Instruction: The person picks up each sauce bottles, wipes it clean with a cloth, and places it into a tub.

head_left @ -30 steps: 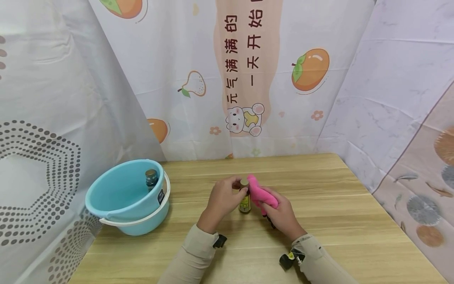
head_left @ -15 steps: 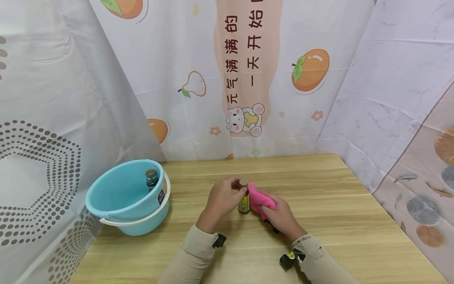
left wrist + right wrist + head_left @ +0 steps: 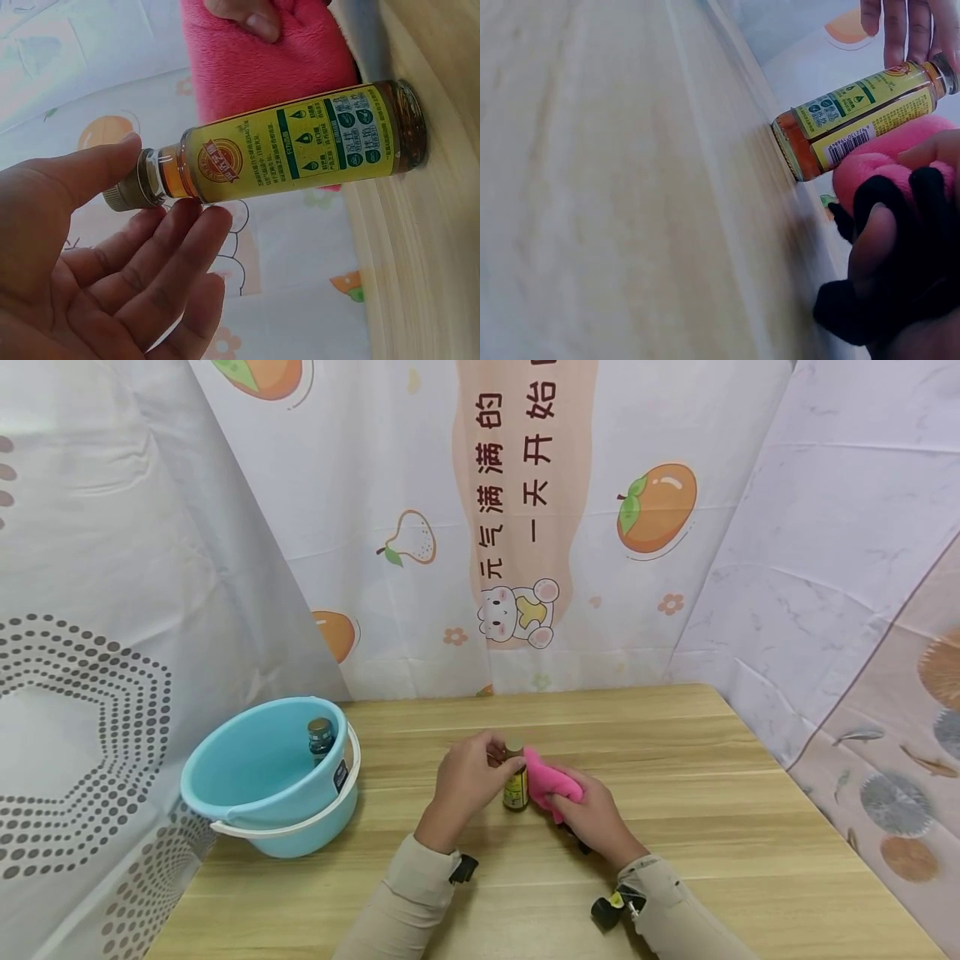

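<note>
A small glass bottle [image 3: 515, 789] of amber-brown liquid, with a yellow label and a metal screw cap, stands on the table. My left hand [image 3: 471, 777] holds it at the top: in the left wrist view the thumb lies on the cap [image 3: 129, 191] and the fingertips touch the neck. My right hand [image 3: 592, 814] grips a bunched pink plush cloth [image 3: 551, 789], held against or very near the bottle's right side. Black fabric parts [image 3: 900, 255] hang among the right fingers in the right wrist view. Part of the cloth is hidden behind the bottle in the left wrist view.
A light blue bucket [image 3: 217, 810] with a white handle stands at the table's left. Inside it is a dark jar or bottle with a gold-coloured cap [image 3: 319, 727]. Printed curtains hang behind the wood-grain table [image 3: 675, 760] and at both sides.
My right hand has drawn the pink cloth down from the cap's height to the bottle's side, and the cloth looks more bunched. The left hand keeps its hold, with the bottle shifted very slightly left.
</note>
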Action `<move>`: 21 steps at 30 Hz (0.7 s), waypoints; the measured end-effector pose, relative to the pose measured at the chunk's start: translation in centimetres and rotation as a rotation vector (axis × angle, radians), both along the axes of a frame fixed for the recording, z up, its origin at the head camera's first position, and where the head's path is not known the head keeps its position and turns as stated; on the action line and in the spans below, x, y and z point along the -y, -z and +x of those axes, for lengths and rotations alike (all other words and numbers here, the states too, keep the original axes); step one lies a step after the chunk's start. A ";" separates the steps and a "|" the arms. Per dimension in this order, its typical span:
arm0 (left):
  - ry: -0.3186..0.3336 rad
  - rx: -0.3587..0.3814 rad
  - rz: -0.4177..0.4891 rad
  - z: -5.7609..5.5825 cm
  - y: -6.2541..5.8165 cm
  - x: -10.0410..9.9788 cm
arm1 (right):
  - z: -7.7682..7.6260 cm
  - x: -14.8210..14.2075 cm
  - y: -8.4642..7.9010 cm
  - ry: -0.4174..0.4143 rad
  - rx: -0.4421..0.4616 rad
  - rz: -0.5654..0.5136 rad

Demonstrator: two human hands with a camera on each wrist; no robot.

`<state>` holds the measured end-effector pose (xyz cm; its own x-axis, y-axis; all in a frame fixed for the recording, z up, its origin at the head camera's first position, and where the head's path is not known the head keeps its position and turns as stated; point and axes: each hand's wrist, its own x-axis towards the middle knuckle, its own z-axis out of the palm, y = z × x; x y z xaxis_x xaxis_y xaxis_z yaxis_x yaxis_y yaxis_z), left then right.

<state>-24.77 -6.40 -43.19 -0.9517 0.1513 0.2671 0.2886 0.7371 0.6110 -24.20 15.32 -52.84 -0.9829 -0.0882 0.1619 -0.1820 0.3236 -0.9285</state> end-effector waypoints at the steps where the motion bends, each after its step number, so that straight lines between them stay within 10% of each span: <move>1: 0.003 0.000 -0.001 0.0 0.0 0.0 | 0.0 0.0 -0.1 0.002 -0.011 -0.003; 21: 0.084 -0.024 0.038 -0.5 0.7 -0.1 | 0.4 -0.1 -0.4 -0.029 -0.229 -0.181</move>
